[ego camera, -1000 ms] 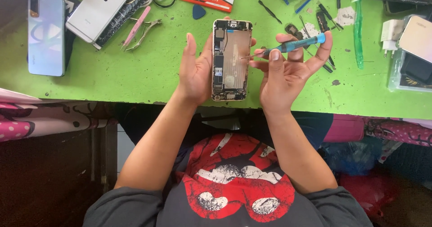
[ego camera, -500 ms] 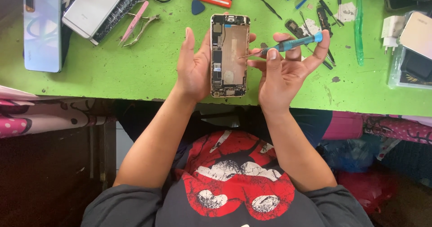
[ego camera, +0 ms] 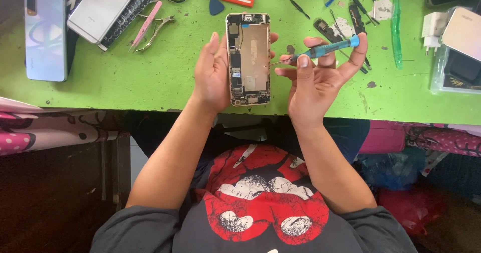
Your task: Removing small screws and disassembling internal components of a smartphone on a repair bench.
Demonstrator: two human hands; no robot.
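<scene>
Left hand (ego camera: pixel 213 75) cradles opened phone (ego camera: pixel 248 60) at centre frame; right hand (ego camera: pixel 315 80) pinches blue screwdriver (ego camera: pixel 320 51). Keep tip square, phone steady.

On the green bench (ego camera: pixel 150 77), the opened gold phone chassis (ego camera: pixel 248 57) sits in the left hand (ego camera: pixel 213 75), the blue-handled screwdriver (ego camera: pixel 320 50) just right of it, pink-handled tweezers (ego camera: pixel 146 26) and two face-down phones (ego camera: pixel 45 35) lying far left.

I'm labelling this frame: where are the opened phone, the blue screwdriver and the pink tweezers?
opened phone (ego camera: pixel 249 57): head view, on its exposed interior.
blue screwdriver (ego camera: pixel 328 49): head view, on its handle.
pink tweezers (ego camera: pixel 146 25): head view, mid-length.
</scene>
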